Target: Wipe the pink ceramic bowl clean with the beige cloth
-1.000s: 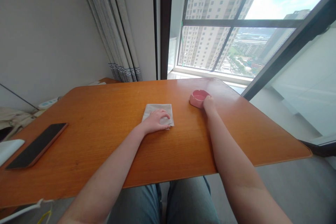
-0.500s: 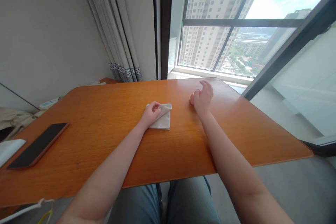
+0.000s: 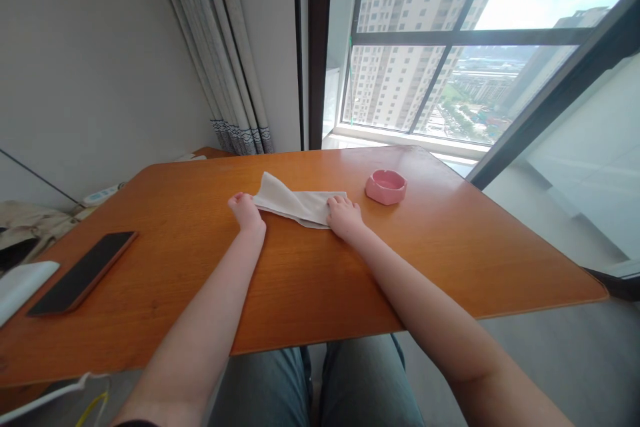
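A pale cloth [image 3: 300, 204] lies partly unfolded across the wooden table [image 3: 300, 293], its left part raised in a fold. My left hand [image 3: 247, 211] is closed on the cloth's left end. At the other end, my right hand [image 3: 345, 215] grips the cloth's right edge against the tabletop, fingers bent over it. Just beyond my right hand stands a pink faceted ashtray [image 3: 386, 188], which neither hand touches.
On the left of the table lies a flat dark slab [image 3: 83, 273] with a reddish-brown edge, beside a white object [image 3: 25, 287]. A curtain [image 3: 225, 67] and a large window [image 3: 440, 87] are behind the table. White and yellow cords [image 3: 93, 393] hang at the lower left.
My right hand has come off the pink ashtray and moved left onto the cloth. My left hand has drawn the cloth leftward, opening the folded square into a longer strip.
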Demonstrator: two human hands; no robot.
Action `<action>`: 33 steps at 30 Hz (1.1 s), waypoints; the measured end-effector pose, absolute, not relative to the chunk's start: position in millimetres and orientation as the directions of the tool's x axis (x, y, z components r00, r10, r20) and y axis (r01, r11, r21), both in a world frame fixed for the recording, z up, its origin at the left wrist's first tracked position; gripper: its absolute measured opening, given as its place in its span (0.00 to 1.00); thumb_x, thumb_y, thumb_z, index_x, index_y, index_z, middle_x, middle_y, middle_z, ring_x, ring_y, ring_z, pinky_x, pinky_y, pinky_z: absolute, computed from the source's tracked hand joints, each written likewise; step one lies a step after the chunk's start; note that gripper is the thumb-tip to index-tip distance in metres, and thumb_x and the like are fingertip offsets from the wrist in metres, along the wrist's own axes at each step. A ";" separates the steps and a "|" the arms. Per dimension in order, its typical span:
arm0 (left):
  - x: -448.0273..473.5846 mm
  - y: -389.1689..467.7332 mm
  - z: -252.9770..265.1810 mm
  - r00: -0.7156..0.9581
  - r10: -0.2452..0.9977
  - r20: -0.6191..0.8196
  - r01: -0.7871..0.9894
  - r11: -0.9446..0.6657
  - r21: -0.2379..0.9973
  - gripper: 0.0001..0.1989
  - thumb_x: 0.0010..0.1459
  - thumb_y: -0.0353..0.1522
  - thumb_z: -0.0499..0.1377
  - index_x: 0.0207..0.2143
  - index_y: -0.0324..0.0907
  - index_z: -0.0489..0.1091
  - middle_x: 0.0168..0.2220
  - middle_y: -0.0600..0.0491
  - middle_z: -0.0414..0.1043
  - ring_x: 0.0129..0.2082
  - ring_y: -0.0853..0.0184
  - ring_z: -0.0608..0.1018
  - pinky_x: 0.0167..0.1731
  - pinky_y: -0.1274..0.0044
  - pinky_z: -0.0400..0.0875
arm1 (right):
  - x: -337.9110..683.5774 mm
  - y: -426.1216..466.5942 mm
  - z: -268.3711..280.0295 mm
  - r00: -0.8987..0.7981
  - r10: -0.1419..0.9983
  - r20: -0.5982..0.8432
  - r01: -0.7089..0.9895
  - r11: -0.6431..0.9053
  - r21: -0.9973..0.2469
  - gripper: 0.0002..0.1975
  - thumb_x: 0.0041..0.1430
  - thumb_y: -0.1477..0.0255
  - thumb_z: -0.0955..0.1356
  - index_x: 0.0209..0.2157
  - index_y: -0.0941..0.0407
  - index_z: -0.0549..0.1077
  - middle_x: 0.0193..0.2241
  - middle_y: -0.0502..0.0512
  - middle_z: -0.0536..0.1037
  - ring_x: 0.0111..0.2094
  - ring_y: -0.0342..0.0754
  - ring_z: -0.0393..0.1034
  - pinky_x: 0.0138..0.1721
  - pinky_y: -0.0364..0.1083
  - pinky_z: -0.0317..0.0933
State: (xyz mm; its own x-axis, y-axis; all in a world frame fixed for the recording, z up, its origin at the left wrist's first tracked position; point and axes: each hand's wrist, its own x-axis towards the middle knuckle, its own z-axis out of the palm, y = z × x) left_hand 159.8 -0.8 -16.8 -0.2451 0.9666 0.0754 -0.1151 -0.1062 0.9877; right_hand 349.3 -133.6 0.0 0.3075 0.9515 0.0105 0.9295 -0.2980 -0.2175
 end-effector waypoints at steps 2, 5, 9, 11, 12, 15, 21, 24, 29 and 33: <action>156.7 1.2 -17.6 -0.299 0.953 0.041 -0.033 -0.054 0.998 0.06 0.57 0.27 0.41 0.38 0.44 0.48 0.29 0.56 0.53 0.28 0.72 0.64 0.30 0.76 0.63 | 360.7 -133.2 1.8 0.362 0.932 0.003 0.914 -0.354 -0.198 0.19 0.57 0.79 0.57 0.49 0.57 0.66 0.53 0.63 0.68 0.56 0.56 0.59 0.56 0.58 0.49; 149.8 2.6 -13.7 -0.290 0.955 0.057 0.115 -0.024 0.993 0.05 0.58 0.31 0.45 0.38 0.43 0.53 0.32 0.53 0.59 0.33 0.69 0.68 0.36 0.73 0.65 | 366.6 -132.6 1.0 0.416 0.909 0.015 0.894 -0.406 -0.188 0.19 0.58 0.79 0.56 0.50 0.58 0.66 0.53 0.65 0.68 0.56 0.58 0.58 0.58 0.62 0.44; 142.6 -0.7 -8.9 -0.129 0.982 0.138 0.446 -0.067 0.892 0.12 0.49 0.36 0.60 0.36 0.43 0.64 0.37 0.48 0.69 0.48 0.55 0.69 0.51 0.62 0.58 | 359.3 -128.4 -5.5 0.345 0.933 0.099 0.918 -0.314 -0.242 0.20 0.64 0.70 0.54 0.54 0.58 0.64 0.58 0.64 0.64 0.60 0.56 0.54 0.61 0.60 0.39; 143.9 -5.3 -9.2 0.003 0.986 0.167 0.711 -0.119 0.693 0.13 0.51 0.43 0.57 0.34 0.43 0.67 0.42 0.43 0.71 0.52 0.49 0.67 0.53 0.57 0.55 | 354.8 -125.5 -9.9 0.294 0.952 0.087 0.931 -0.265 -0.252 0.25 0.65 0.63 0.53 0.59 0.57 0.59 0.63 0.62 0.57 0.63 0.56 0.48 0.62 0.59 0.37; 145.9 -8.0 -10.1 0.065 0.984 0.168 0.809 -0.151 0.568 0.15 0.52 0.45 0.55 0.33 0.43 0.67 0.43 0.41 0.71 0.52 0.47 0.67 0.52 0.55 0.55 | 353.2 -124.2 -12.1 0.288 0.956 0.058 0.931 -0.266 -0.249 0.27 0.65 0.60 0.52 0.61 0.57 0.56 0.65 0.61 0.53 0.65 0.57 0.44 0.63 0.59 0.35; 154.2 -15.6 -14.6 0.174 0.968 0.181 0.890 -0.234 0.392 0.17 0.49 0.47 0.57 0.25 0.42 0.65 0.39 0.38 0.71 0.48 0.43 0.70 0.48 0.55 0.59 | 351.5 -121.7 -17.0 0.304 0.952 -0.022 0.926 -0.301 -0.228 0.31 0.65 0.56 0.52 0.64 0.58 0.52 0.67 0.61 0.46 0.67 0.60 0.37 0.63 0.60 0.33; 157.5 -12.7 -19.6 0.242 0.945 0.220 0.709 -0.327 0.625 0.13 0.48 0.33 0.61 0.22 0.46 0.55 0.22 0.51 0.63 0.30 0.57 0.73 0.33 0.70 0.63 | 353.4 -121.6 -17.6 0.312 0.949 -0.038 0.923 -0.313 -0.226 0.33 0.64 0.55 0.52 0.65 0.57 0.49 0.67 0.61 0.44 0.67 0.61 0.34 0.63 0.60 0.32; 148.9 -5.5 -17.5 0.175 0.960 0.217 0.643 -0.278 0.714 0.15 0.46 0.27 0.61 0.21 0.46 0.54 0.18 0.56 0.58 0.26 0.61 0.70 0.31 0.73 0.62 | 354.6 -121.5 -16.7 0.316 0.947 -0.062 0.920 -0.321 -0.224 0.34 0.64 0.53 0.51 0.65 0.57 0.48 0.67 0.60 0.43 0.67 0.61 0.33 0.64 0.59 0.31; 141.9 -6.5 -12.5 0.178 0.965 0.192 0.676 -0.262 0.689 0.13 0.45 0.26 0.61 0.23 0.46 0.57 0.17 0.57 0.56 0.26 0.60 0.70 0.34 0.71 0.63 | 354.8 -121.9 -15.7 0.311 0.948 -0.072 0.922 -0.319 -0.219 0.35 0.64 0.53 0.52 0.66 0.57 0.48 0.67 0.61 0.43 0.67 0.60 0.32 0.64 0.59 0.31; 143.5 -9.0 -11.6 0.132 0.987 0.095 0.706 -0.160 0.690 0.15 0.41 0.30 0.64 0.27 0.46 0.58 0.19 0.57 0.58 0.25 0.58 0.71 0.33 0.68 0.63 | 350.0 -127.1 -10.0 0.364 0.931 -0.022 0.905 -0.359 -0.227 0.33 0.64 0.55 0.53 0.65 0.58 0.50 0.67 0.63 0.44 0.67 0.62 0.35 0.63 0.61 0.34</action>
